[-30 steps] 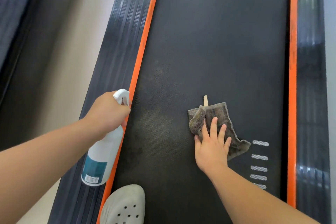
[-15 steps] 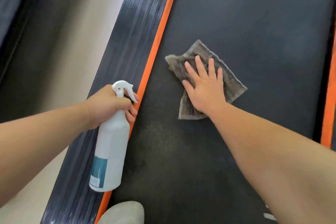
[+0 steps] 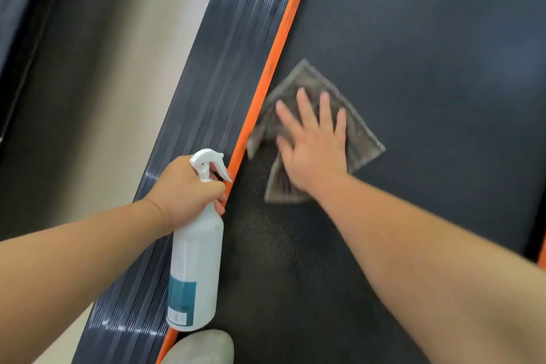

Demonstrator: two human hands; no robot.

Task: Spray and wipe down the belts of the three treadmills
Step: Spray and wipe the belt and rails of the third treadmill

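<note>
Head view, looking down on a black treadmill belt (image 3: 413,68) mid-wipe. Pressing a grey cloth (image 3: 365,139) flat to the belt with the right hand (image 3: 316,156), fingers (image 3: 304,106) straight and spread, one corner of the cloth touching the orange strip (image 3: 280,47) along the belt's left edge. Gripping a white spray bottle (image 3: 195,269) by the neck in the left hand (image 3: 183,189), fingers curled tight round it just below the trigger, nozzle turned toward the belt, body hanging over the ribbed side rail (image 3: 224,68) and the strip.

Judged well short of finished: wiping in hand on this one belt, with a darker, damp-looking patch on the near side of the cloth and a long stretch beyond it giving no sign either way. Nothing here to tell about the other two machines. Motion blur on cloth and wiping hand.

At the bottom edge, the toe of a pale grey shoe (image 3: 201,347) on the belt beside the strip. Left of the rail, beige floor (image 3: 124,68), then a dark band at far left, possibly the next treadmill.
</note>
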